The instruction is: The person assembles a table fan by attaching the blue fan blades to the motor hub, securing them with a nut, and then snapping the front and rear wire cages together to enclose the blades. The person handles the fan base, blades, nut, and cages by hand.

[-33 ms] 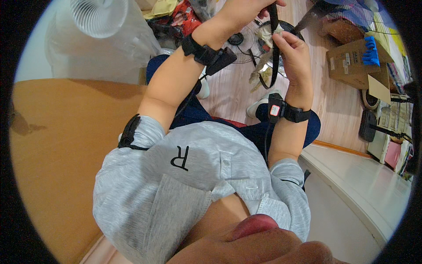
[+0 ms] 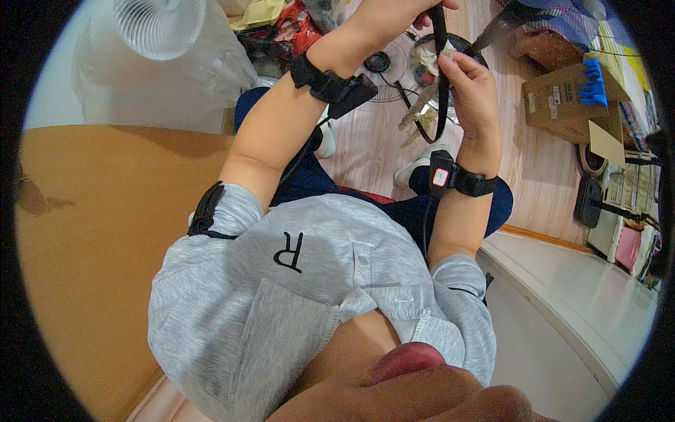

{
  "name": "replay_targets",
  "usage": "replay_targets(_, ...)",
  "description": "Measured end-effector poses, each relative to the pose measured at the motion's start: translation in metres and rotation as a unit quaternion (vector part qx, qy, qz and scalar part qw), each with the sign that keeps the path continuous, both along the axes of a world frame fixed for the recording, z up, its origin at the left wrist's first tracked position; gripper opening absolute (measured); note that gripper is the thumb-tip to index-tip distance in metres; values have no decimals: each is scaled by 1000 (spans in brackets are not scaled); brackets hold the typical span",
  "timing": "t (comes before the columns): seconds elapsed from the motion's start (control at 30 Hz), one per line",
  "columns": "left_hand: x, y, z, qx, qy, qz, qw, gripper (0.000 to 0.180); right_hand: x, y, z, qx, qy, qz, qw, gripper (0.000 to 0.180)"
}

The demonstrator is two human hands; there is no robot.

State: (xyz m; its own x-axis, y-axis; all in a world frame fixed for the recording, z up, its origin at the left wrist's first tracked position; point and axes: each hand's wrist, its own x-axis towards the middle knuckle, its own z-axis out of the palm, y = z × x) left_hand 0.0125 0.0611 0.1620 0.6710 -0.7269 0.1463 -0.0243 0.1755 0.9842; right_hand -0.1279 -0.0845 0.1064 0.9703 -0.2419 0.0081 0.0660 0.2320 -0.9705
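Surroundings: wooden floor (image 2: 365,151) far below the hands, crowded with loose items.
Far left: large clear plastic bag (image 2: 169,70) with a white ribbed fan part (image 2: 158,24) showing through it.
Far centre: round black fan grille (image 2: 394,70) lying on the floor beneath the hands, partly covered by the left forearm.
Far right: open cardboard box (image 2: 562,98) with a blue object (image 2: 594,81) on top; further clutter near the right rim, too small to tell.
Near left: brown desk (image 2: 91,232), bare surface beside the grey shirt (image 2: 302,295).
Near right: pale ledge (image 2: 576,302) running along the floor edge.
Obstruction: grey shirt and chin fill the near part of the view; both forearms carry black wrist straps.
Left hand (image 2: 394,14): clenched on the upper end of the black strip (image 2: 441,77), partly cut by the picture's far edge.
Right hand (image 2: 471,88): fingers pinching a crumpled pale cloth (image 2: 425,91) against the strip.
Strip position: held upright between both hands, above the grille, lower end hanging just left of the right palm.
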Motion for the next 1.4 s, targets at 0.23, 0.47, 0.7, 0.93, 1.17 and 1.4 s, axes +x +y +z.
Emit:
replay_targets(0.23,14,-5,-15,1,27,10,1000,37,-4,-2,-14,159,-29,27,987,27)
replay_targets(0.47,26,5,-9,-71,110,14,991,36,-2,2,-5,177,-37,-97,979,32)
replay_targets(0.7,30,-2,-13,-61,75,43,994,35,-2,41,10,80,-47,-26,995,40)
replay_targets(0.93,58,1,-29,-70,96,100,988,34,-12,32,-4,6,12,-17,1000,23)
replay_targets(1.17,60,4,-27,-106,233,146,956,38,-10,19,-19,18,54,-19,998,22)
replay_targets(1.4,17,-8,-48,90,-37,58,994,32,-2,10,-14,73,16,-9,997,26)
